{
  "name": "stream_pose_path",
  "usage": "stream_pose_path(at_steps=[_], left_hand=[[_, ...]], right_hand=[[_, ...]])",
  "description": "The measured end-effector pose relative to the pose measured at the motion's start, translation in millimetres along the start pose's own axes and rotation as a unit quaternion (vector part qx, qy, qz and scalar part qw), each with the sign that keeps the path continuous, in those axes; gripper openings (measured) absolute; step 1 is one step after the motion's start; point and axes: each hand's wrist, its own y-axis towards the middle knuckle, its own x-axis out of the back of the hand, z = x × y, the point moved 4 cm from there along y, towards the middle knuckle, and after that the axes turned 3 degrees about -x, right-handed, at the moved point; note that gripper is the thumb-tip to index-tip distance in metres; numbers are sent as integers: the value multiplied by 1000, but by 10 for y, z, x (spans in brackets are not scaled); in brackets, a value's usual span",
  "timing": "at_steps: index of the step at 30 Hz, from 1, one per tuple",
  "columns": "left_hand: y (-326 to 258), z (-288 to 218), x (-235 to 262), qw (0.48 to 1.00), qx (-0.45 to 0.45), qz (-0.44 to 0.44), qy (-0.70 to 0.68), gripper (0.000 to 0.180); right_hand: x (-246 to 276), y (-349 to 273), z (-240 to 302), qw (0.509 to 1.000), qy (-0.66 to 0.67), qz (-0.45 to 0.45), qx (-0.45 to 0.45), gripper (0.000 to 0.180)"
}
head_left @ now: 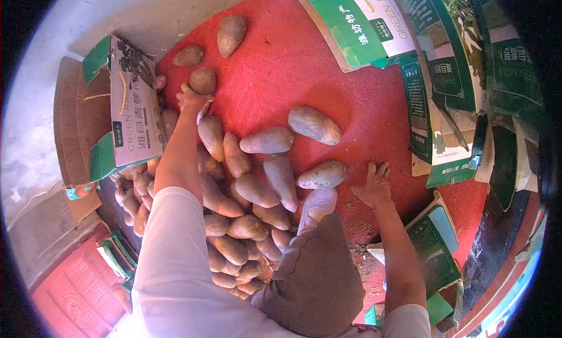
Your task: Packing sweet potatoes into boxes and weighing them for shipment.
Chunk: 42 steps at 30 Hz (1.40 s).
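At the far left, my left hand (190, 97) is closed on the near end of a brown sweet potato (202, 81), with fingers and thumb around it. Two more sweet potatoes lie just beyond it, near the wall. My right hand (374, 186) is empty, its fingers spread low over the red mat (374, 112). The closest sweet potato to it is a pale, speckled one (322, 175) on its left. Between my arms lies a big heap of sweet potatoes (230, 249), partly hidden by my left arm and my knee.
An open carton (137, 98) lies on its side left of my left arm. Larger green and white cartons (445, 80) stand at the far right. Folded green cardboard (433, 250) sits beside my right forearm. A pale wall (134, 16) borders the mat at the far left.
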Motion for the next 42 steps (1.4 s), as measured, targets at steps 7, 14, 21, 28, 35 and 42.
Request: stream_pose_path(at_steps=[7, 14, 21, 28, 35, 42], left_hand=[[-96, -36, -23, 981, -186, 36, -32, 93], [-1297, -83, 548, 875, -480, 50, 25, 81], [-2117, 467, 614, 829, -487, 271, 40, 82], [-2917, 674, 431, 675, -488, 480, 275, 82], [-2840, 548, 398, 668, -520, 356, 396, 70], [-1496, -268, 249, 864, -436, 239, -83, 50]], right_hand=[[-7, 15, 48, 1000, -15, 18, 8, 96], [11, -1, 4, 1000, 5, 22, -15, 99], [8, -1, 39, 1000, 12, 15, -6, 99], [-48, 31, 30, 1000, 2, 7, -3, 94], [-87, 16, -105, 1000, 14, -7, -15, 98], [-37, 30, 33, 1000, 2, -12, -1, 98]])
